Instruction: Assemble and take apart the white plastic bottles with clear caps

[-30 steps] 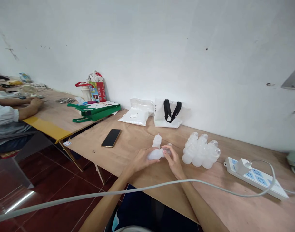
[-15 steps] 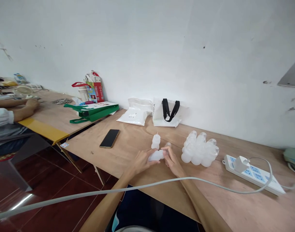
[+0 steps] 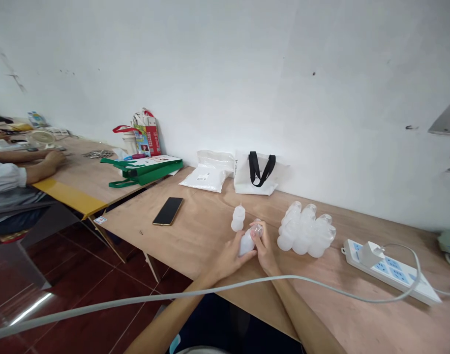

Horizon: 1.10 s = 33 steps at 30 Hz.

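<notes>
A small translucent white plastic bottle point(image 3: 247, 243) is tilted between my two hands, just above the table or resting on it; which one I cannot tell. My left hand point(image 3: 230, 255) is closed round the bottle's body. At the upper end, the fingers of my right hand point(image 3: 264, 246) grip a clear cap point(image 3: 256, 229), which sits at or over the bottle's neck. Beyond my left fingers stands a second white bottle point(image 3: 238, 218) with a thin pointed tip and no clear cap. To the right, several capped bottles point(image 3: 305, 230) are packed close together.
A grey cable point(image 3: 225, 285) runs across in front of my forearms. A power strip point(image 3: 390, 270) with a plugged-in charger lies right. A phone point(image 3: 168, 211) lies left; a white packet point(image 3: 206, 177) and white bag point(image 3: 252, 174) are against the wall. Another person's arm point(image 3: 44, 167) rests on the left table.
The bottle has swung from nearly level to tilted up to the right, its capped end under my right fingers. Both hands have drawn closer together. The view has shifted slightly.
</notes>
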### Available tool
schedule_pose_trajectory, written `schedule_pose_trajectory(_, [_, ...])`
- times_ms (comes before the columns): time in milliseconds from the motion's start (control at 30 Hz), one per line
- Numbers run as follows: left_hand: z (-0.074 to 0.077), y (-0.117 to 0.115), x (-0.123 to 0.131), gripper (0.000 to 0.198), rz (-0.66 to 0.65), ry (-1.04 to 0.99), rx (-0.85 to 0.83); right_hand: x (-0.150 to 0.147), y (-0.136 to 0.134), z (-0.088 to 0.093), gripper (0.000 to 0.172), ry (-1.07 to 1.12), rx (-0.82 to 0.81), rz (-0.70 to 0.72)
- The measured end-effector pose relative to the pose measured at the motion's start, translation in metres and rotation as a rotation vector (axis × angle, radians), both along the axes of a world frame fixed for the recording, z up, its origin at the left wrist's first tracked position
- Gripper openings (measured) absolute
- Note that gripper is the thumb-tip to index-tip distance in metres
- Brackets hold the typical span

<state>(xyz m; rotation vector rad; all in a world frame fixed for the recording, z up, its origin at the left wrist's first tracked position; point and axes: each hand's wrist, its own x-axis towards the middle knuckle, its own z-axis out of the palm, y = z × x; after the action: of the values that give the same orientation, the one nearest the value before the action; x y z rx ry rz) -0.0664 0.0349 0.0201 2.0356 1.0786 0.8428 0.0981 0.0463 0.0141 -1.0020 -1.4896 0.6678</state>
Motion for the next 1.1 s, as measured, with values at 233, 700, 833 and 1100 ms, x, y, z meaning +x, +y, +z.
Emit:
schedule_pose_trajectory(233, [0.007,-0.003,-0.004,0.041,-0.121,-0.156,-0.024,0.004,-0.002,-0.003,0.047,-0.282,0.038,0.070])
schedule_pose_trajectory(700, [0.029,0.019,-0.042,0.085,-0.356,-0.225,-0.229,0.006,0.001,0.000,0.040,-0.304,0.155,-0.055])
schedule_pose_trajectory(833, [0.034,0.026,-0.057,0.053,-0.178,-0.208,-0.194,0.009,0.010,-0.007,0.039,-0.313,0.165,-0.203])
schedule_pose_trajectory(1100, [0.010,0.038,-0.048,0.032,0.075,-0.098,0.051,0.015,0.028,-0.040,0.048,-0.649,0.042,-0.256])
